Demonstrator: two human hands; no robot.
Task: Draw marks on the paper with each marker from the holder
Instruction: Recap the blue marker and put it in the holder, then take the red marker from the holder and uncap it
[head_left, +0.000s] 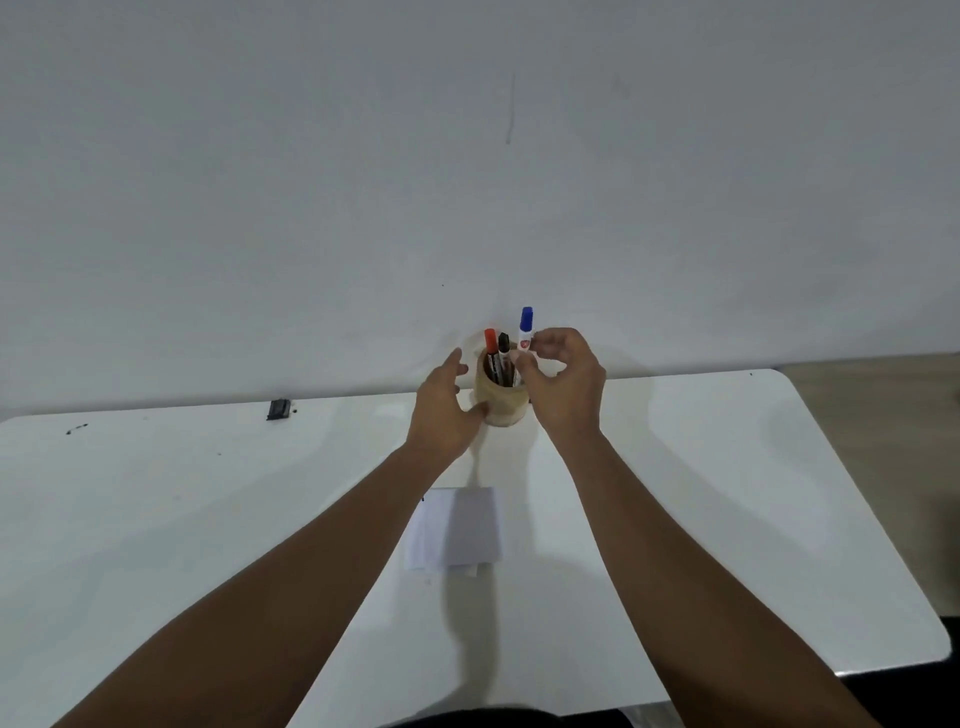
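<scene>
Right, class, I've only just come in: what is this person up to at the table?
A person is taking markers from a wooden holder at the far edge of a white table. The right hand pinches the blue-capped marker, raised above the red marker and the black marker. The left hand steadies the holder. The paper lies nearer the person, with no clear marks visible.

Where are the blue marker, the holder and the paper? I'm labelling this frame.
blue marker (526, 318): head view, on its blue cap.
holder (506, 408): head view, on its front wall between the hands.
paper (457, 527): head view, on the middle of the sheet.
</scene>
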